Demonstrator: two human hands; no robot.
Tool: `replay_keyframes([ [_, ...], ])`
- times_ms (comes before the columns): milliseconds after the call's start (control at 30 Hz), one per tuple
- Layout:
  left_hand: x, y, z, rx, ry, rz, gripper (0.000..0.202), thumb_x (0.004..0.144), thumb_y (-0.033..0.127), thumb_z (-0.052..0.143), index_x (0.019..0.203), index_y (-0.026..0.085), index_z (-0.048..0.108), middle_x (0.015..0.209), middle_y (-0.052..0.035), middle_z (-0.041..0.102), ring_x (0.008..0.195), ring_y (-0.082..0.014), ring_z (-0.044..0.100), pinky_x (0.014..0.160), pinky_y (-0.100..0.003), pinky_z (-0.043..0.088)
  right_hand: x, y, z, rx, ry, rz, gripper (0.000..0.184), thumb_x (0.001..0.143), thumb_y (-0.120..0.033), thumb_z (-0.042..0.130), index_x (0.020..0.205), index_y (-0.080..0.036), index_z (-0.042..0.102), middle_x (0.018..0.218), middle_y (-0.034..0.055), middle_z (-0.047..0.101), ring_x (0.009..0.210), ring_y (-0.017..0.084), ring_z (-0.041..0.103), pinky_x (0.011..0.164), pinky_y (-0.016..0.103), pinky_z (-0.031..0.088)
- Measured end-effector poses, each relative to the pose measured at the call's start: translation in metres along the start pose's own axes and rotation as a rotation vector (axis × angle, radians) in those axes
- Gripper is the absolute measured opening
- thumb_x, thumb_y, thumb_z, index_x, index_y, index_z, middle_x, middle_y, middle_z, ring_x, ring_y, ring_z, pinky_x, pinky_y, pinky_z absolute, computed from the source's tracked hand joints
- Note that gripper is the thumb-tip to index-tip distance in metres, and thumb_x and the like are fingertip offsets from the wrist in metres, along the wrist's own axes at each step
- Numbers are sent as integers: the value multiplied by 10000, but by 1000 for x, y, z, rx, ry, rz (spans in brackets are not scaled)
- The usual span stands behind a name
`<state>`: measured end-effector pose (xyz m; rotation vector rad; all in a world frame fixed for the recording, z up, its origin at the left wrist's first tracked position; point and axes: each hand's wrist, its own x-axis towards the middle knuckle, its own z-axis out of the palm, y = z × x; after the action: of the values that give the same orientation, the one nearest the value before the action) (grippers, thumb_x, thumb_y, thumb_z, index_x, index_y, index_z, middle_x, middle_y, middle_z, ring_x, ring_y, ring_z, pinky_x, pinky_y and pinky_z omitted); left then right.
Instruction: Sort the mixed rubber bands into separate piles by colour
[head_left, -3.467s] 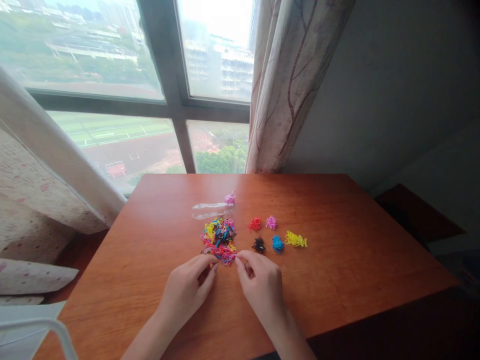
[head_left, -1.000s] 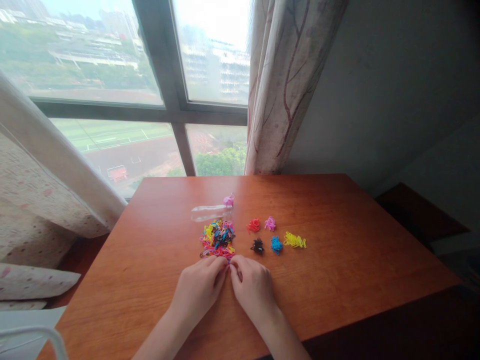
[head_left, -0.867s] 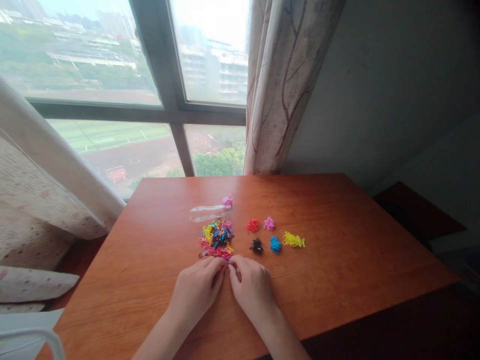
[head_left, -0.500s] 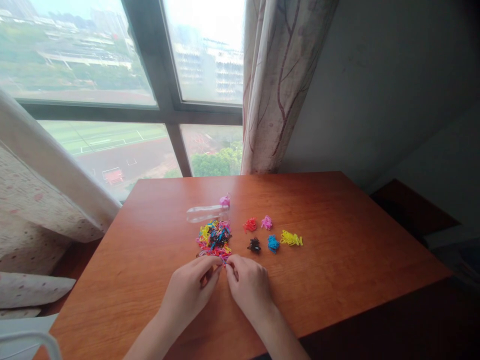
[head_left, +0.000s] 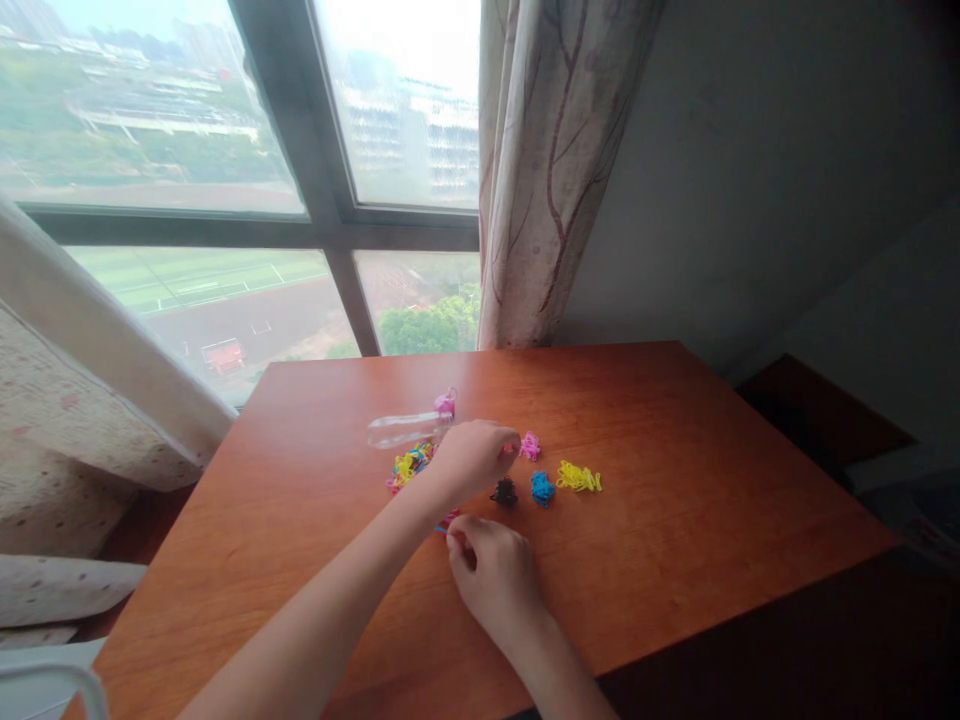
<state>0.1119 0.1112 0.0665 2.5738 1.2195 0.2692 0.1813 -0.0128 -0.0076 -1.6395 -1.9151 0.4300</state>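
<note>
Red bands mostly hidden by left hand; mixed pile partly.

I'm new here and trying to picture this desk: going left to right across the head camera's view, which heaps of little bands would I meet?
Mixed-colour heap, black heap, blue heap, yellow heap.

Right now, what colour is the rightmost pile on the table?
The pile is yellow, seen best in the head view.
</note>
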Motion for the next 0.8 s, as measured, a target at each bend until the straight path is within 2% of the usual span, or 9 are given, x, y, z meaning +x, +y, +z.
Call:
replay_keyframes([
  [100,23,4,8,28,-12,-28,155,796,240,569,804,202,720,776,-74,732,705,-206,661,609,-268,420,-1,1,1,35,13,-2,125,872,-147,533,860,-229,626,746,-25,678,695,144,629,621,232,311],
  [200,37,6,15,41,-21,-51,151,778,270,592,780,196,724,750,-87,729,642,-208,654,590,-282,424,-1,1,2,53,19,-6,122,858,-137,546,854,-225,630,748,-18,684,701,148,634,628,225,325],
  [367,35,4,15,26,8,-48,168,803,284,582,830,210,731,781,-80,736,664,-208,660,591,-279,424,-1,1,1,62,34,-1,118,853,-137,551,835,-220,633,740,-8,686,690,153,641,623,222,341],
  [500,11,0,2,-10,56,-21,172,836,236,544,843,220,715,819,-47,738,721,-190,659,599,-255,411,-1,0,0,98,66,-9,130,862,-145,528,829,-213,634,726,-1,683,671,151,636,628,217,360],
  [633,-31,-8,-10,-55,114,-35,191,873,207,507,882,222,697,790,-17,721,713,-162,642,617,-238,414,-3,-1,-4,148,114,-7,151,882,-161,497,841,-210,633,719,0,675,642,145,619,613,220,358],
  [733,-68,-16,-9,-100,145,-57,192,893,208,496,880,213,687,800,-16,720,728,-148,646,626,-219,432,-5,4,-13,155,140,-10,171,913,-193,481,832,-211,630,690,-1,652,618,141,598,599,221,350],
  [800,-92,-22,-2,-196,245,-82,179,906,244,510,896,214,687,814,-12,725,701,-133,646,636,-210,450,-7,12,-20,147,166,5,176,930,-216,478,843,-211,631,679,-4,639,613,138,591,605,218,357],
])
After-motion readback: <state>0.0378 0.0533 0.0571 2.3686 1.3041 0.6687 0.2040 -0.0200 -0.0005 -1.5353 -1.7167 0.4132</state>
